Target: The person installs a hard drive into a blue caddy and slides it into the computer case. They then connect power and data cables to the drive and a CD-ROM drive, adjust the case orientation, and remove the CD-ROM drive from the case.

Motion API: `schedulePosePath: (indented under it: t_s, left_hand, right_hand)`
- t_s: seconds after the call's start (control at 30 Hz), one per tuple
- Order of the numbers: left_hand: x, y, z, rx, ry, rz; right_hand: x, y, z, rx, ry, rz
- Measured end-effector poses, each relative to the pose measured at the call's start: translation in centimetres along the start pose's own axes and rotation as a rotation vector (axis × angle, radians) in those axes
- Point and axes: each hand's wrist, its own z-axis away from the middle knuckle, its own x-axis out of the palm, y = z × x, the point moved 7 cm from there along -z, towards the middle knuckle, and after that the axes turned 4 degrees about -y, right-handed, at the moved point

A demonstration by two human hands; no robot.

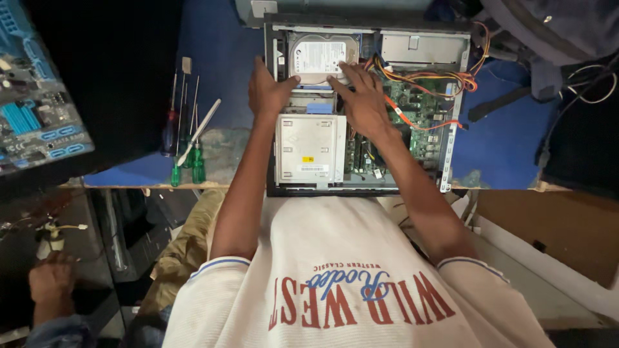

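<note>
Hard drive [320, 57], silver with a pale label, seated in the far left bay of an open desktop computer case [364, 103] that lies flat on a blue-covered bench [219, 58]; all places below are given relative to this case. Nearest the viewer, at the case's near edge, the person's white printed shirt [342, 277] fills the lower field, and both bare forearms reach forward over the case. Inside the case at its near left sits a grey metal optical drive cage [311, 149]; to its right the green motherboard [412, 122] is exposed. The left hand [269, 90] rests at the near left corner of the hard drive, thumb lying along the drive's near edge and fingers curled over the case wall, gripping the drive's side. The right hand [361, 96] lies spread with fingertips pressed on the near right part of the drive. Right of the drive, a bundle of orange, yellow and black cables [432, 80] runs across the board, and a grey power supply box [423, 48] occupies the far right corner. Left of the case, on the bench, lie several screwdrivers [187, 138], some with green handles and one with a red-and-black handle. Farther left, at the frame edge, a blue bare circuit board [35, 103] is tilted. Below the bench at lower left, another person's hand [48, 280] is visible. Right of the case, dark straps and cables [561, 84] lie on the bench.
</note>
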Motion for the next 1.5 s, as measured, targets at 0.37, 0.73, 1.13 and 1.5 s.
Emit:
schedulePosePath:
  t_s: [0.37, 0.73, 1.13, 1.5]
  left_hand:
    - [0.6, -0.7, -0.8, 0.083, -0.043, 0.113]
    - [-0.6, 0.6, -0.4, 0.153, 0.122, 0.175]
    - [0.0, 0.2, -0.8, 0.106, 0.082, 0.197]
    - [0.4, 0.5, -1.1, 0.217, 0.17, 0.209]
  right_hand:
    - [0.1, 0.2, 0.6, -0.012, -0.003, -0.046]
    - [-1.6, -2.0, -2.4, 0.1, 0.182, -0.216]
    - [-3.3, 1.2, -3.9, 0.498, 0.389, -0.53]
    - [-4.2, 3.3, -6.1, 0.874, 0.151, -0.543]
